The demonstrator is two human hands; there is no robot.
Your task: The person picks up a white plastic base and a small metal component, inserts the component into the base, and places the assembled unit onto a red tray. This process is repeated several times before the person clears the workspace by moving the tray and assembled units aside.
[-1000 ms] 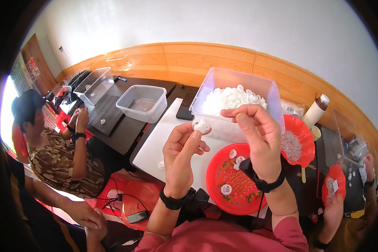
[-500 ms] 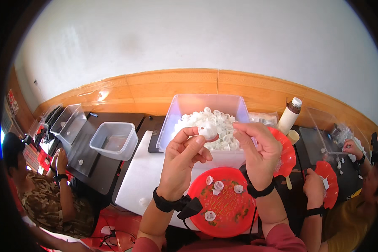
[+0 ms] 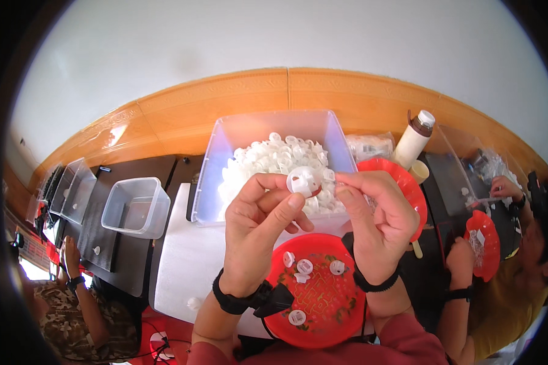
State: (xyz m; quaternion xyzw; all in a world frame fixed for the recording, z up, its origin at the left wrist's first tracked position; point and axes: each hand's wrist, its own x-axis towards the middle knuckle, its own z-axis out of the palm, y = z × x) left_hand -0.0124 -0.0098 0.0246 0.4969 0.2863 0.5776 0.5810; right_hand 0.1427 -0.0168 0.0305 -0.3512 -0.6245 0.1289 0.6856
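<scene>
Between the thumb and fingers of my left hand [image 3: 259, 228] is a round white plastic cap [image 3: 303, 180] with cut-outs in it. My right hand [image 3: 377, 222] pinches a small whitish piece [image 3: 328, 176] close to the cap's right side; whether the two touch I cannot tell. Both hands are raised in front of a large clear bin [image 3: 210, 176] heaped with white plastic parts [image 3: 274, 155]. Below them lies a red patterned tray [image 3: 329, 310] carrying several white round parts [image 3: 297, 317].
A white board [image 3: 176, 255] lies beneath the bin. At left are a clear tub [image 3: 155, 228] and a person in camouflage [image 3: 73, 316]. To the right are a scalloped red dish [image 3: 414, 194], a bottle [image 3: 415, 137], and another person in yellow [image 3: 499, 316] by a second red dish [image 3: 490, 243].
My right hand has come closer to the cap, bringing the small piece beside it. The whole view has shifted, so the bin and tray appear farther left.
</scene>
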